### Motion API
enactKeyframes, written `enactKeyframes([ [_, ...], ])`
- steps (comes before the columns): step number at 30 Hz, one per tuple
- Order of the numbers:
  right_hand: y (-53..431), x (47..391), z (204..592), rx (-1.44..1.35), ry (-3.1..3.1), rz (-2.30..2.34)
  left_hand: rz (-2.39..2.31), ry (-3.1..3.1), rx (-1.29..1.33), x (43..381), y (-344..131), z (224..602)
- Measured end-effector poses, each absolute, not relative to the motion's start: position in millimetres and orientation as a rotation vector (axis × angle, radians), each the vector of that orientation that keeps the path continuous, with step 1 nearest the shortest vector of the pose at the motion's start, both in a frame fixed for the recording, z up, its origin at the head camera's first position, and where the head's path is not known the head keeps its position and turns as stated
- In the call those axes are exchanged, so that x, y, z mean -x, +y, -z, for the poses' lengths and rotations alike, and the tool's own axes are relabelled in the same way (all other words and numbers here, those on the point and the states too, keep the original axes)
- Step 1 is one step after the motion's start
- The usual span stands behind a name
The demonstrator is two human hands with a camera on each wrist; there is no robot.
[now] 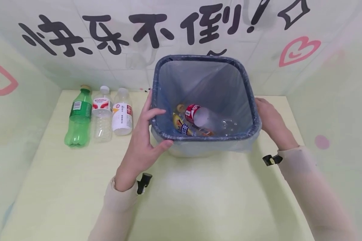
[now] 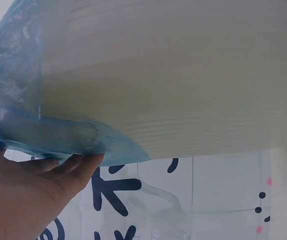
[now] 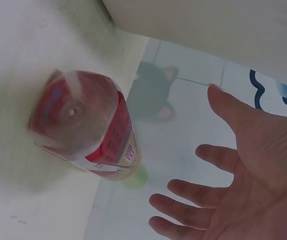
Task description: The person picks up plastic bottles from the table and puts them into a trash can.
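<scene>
A trash bin [image 1: 203,138] with a dark rim and a thin translucent liner [image 2: 13,100] stands against the back wall in the head view. My left hand [image 1: 140,144] grips its left rim, index finger over the edge, other fingers outside on the liner. My right hand [image 1: 269,120] is at the bin's right side, fingers partly hidden there. In the right wrist view that hand [image 3: 253,185] has its fingers spread, holding nothing. Apart from it, a blurred red-labelled bottle [image 3: 83,117] shows its base to the camera; the head view does not show this bottle beside the bin.
Inside the bin lie several bottles, one with a red label [image 1: 193,112], one with a yellow label [image 1: 181,124]. Left of it, a green bottle [image 1: 79,117], a clear bottle [image 1: 102,115] and a white-labelled bottle [image 1: 122,113] are on the pale table [image 1: 199,194]. Walls enclose the back and sides.
</scene>
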State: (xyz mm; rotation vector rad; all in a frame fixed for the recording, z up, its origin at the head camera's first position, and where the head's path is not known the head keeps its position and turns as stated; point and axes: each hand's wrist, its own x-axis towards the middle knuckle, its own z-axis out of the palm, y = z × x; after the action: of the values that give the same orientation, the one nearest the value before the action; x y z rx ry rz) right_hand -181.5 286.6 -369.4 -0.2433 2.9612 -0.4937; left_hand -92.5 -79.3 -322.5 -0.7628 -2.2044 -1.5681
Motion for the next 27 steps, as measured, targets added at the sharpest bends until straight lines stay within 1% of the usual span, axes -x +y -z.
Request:
enactKeyframes([
  [6, 284, 179, 379, 0.166, 2.953, 0.526, 1.573, -2.198, 0.768, 93, -80, 324],
  [15, 278, 176, 406, 0.062, 2.883, 0.653, 1.553, -2.211, 0.742, 86, -86, 329],
  [27, 285, 176, 405, -0.014, 2.884, 0.792, 1.542, -2.160, 0.789, 94, -81, 325],
])
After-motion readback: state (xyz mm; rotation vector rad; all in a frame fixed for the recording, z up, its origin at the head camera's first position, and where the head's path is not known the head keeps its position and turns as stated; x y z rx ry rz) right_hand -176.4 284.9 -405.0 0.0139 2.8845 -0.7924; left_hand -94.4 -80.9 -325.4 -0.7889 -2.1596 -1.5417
